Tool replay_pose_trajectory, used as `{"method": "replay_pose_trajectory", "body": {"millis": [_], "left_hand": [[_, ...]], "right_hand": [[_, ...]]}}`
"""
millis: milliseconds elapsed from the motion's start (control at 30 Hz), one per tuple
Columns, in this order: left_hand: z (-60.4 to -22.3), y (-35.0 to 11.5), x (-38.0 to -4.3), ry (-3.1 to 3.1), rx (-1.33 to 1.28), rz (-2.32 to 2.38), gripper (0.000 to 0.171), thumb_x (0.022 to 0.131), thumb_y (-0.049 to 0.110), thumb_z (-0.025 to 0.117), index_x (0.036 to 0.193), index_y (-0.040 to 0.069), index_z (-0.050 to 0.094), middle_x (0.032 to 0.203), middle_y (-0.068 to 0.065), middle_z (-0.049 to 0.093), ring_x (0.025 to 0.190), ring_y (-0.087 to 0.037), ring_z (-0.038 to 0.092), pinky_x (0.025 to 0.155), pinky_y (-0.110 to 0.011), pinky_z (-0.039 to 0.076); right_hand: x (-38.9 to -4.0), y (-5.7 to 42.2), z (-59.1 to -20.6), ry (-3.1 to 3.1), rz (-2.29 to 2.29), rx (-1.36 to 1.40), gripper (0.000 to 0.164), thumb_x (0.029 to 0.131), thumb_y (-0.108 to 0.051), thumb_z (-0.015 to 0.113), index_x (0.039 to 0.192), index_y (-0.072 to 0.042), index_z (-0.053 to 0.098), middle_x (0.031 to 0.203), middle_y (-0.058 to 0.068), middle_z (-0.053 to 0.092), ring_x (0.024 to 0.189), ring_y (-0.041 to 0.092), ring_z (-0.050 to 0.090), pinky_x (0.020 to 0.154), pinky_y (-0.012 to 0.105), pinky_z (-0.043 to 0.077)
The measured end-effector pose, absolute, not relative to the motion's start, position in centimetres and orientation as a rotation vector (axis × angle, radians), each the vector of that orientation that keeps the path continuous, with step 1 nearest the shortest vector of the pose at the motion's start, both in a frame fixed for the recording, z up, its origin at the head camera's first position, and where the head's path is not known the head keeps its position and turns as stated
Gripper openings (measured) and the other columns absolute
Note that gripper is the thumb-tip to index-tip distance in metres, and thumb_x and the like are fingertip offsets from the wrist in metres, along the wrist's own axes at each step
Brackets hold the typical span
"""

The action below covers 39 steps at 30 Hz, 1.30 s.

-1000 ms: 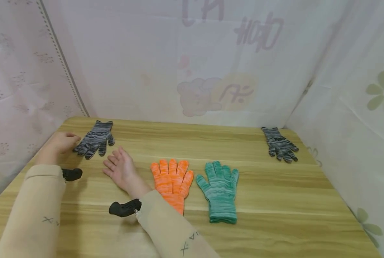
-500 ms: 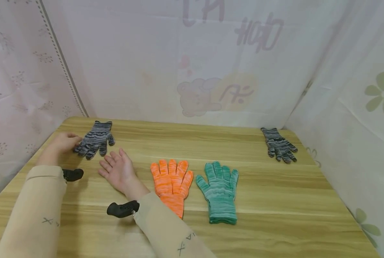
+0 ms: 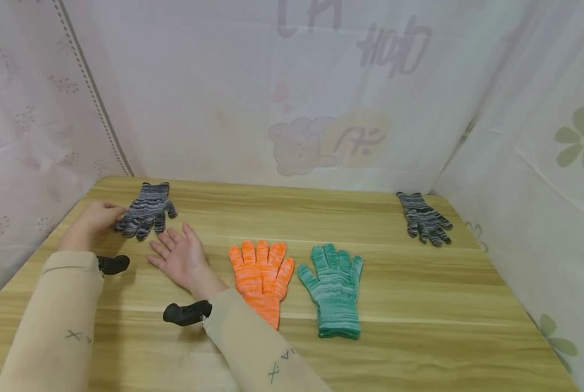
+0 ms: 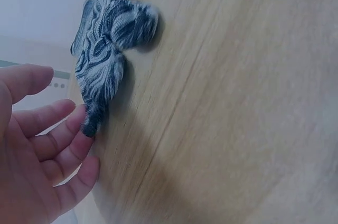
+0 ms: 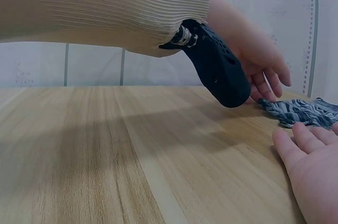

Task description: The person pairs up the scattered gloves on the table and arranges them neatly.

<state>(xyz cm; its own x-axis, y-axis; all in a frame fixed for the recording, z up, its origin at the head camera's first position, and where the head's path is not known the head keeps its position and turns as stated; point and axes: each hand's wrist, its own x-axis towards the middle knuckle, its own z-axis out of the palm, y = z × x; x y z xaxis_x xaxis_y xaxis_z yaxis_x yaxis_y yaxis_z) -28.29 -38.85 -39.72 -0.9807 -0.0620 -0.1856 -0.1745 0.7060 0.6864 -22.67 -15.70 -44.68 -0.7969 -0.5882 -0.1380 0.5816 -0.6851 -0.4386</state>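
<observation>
At the back left of the table, a grey-and-black knit glove lies flat with its cuff toward the wall. My left hand touches its fingers from the left. In the left wrist view, the fingertips meet one tip of the glove, and the thumb stands apart from it. My right hand rests palm up just in front of this glove, fingers extended and holding nothing. An orange glove lies right of the right wrist, its cuff partly hidden by the sleeve. Beside it lies a green glove.
Another grey-and-black glove lies at the table's back right. Printed curtains hang behind and on both sides of the wooden table. A black wrist device juts from each sleeve.
The right hand has moved slightly left, closer to the grey-and-black glove. That glove's fingers have shifted a little to the right with the left hand beside them. The other gloves stay put.
</observation>
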Motion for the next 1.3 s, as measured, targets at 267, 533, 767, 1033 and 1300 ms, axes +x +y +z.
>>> {"method": "replay_pose_trajectory", "body": {"millis": [267, 533, 767, 1033, 1300], "left_hand": [[-39.8, -38.7, -28.4, 2.792, -0.185, 1.086, 0.053, 0.097, 0.029, 0.048, 0.113, -0.021, 0.05, 0.076, -0.005, 0.057, 0.06, -0.017, 0.048, 0.055, -0.032, 0.045], [-39.8, -37.9, -28.5, 2.703, -0.271, 1.151, 0.039, 0.096, 0.027, 0.05, 0.094, -0.011, 0.055, 0.051, 0.004, 0.039, 0.044, -0.01, 0.036, 0.044, -0.029, 0.035], [-39.6, -37.3, -28.1, 2.802, -0.293, 1.033, 0.06, 0.095, 0.034, 0.052, 0.113, -0.023, 0.051, 0.083, -0.025, 0.056, 0.076, -0.035, 0.053, 0.069, -0.045, 0.047], [-39.8, -36.7, -28.3, 2.797, -0.35, 1.002, 0.064, 0.095, 0.033, 0.053, 0.123, -0.024, 0.046, 0.128, -0.044, 0.038, 0.117, -0.054, 0.038, 0.101, -0.057, 0.031], [-40.2, -36.4, -28.8, 2.716, -0.354, 1.291, 0.05, 0.095, 0.022, 0.054, 0.118, -0.022, 0.05, 0.117, -0.033, 0.046, 0.085, -0.024, 0.055, 0.073, -0.036, 0.052]], "right_hand": [[-22.7, -15.9, -44.5, 0.62, -2.405, -0.01, 0.083, 0.096, -0.053, 0.044, 0.152, -0.001, 0.012, 0.155, 0.023, 0.013, 0.14, 0.039, 0.02, 0.109, 0.056, 0.02], [-22.8, -16.0, -44.6, 0.632, -2.397, -0.007, 0.081, 0.097, -0.053, 0.043, 0.152, -0.002, 0.014, 0.154, 0.025, 0.016, 0.14, 0.039, 0.018, 0.109, 0.056, 0.02], [-22.8, -16.0, -44.7, 0.629, -2.394, -0.007, 0.079, 0.097, -0.052, 0.043, 0.152, -0.001, 0.015, 0.153, 0.027, 0.017, 0.14, 0.039, 0.019, 0.109, 0.056, 0.02], [-22.6, -16.0, -44.6, 0.651, -2.378, -0.006, 0.079, 0.098, -0.052, 0.041, 0.152, -0.001, 0.014, 0.153, 0.026, 0.017, 0.14, 0.038, 0.019, 0.109, 0.055, 0.021], [-23.0, -16.0, -44.5, 0.672, -2.357, -0.013, 0.076, 0.099, -0.052, 0.039, 0.152, -0.002, 0.015, 0.153, 0.025, 0.02, 0.14, 0.036, 0.021, 0.109, 0.055, 0.023]]}}
